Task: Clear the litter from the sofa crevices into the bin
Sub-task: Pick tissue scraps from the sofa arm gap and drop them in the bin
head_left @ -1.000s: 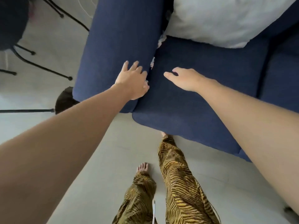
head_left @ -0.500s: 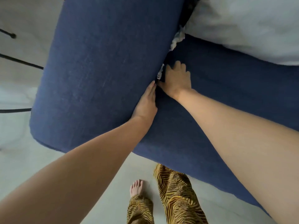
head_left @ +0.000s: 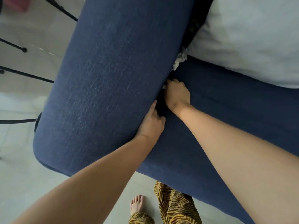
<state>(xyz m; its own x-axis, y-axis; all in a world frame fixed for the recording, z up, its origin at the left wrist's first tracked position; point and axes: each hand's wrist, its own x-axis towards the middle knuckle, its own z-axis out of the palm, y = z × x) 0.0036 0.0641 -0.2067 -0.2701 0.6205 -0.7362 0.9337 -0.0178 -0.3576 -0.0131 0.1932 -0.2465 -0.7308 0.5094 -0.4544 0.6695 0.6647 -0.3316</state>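
The blue sofa's armrest (head_left: 110, 88) meets the seat cushion (head_left: 226, 97) at a dark crevice (head_left: 161, 104). A small white paper scrap (head_left: 164, 86) pokes out of that gap. My right hand (head_left: 177, 94) is curled over the gap, fingertips closed on the scrap. My left hand (head_left: 152, 125) lies flat against the armrest's inner edge with its thumb in the gap, holding nothing. A larger crumpled white tissue (head_left: 180, 59) is wedged further back in the same crevice.
A white pillow (head_left: 249, 38) lies on the back of the seat. Black metal chair legs (head_left: 24, 75) stand on the pale tiled floor to the left. A dark round object (head_left: 37, 122) peeks from behind the armrest. My feet (head_left: 136, 203) are below.
The view has come closer over the armrest. My right hand went from flat beside the gap to curled onto the scrap. My left hand slid along the armrest edge, thumb into the gap.
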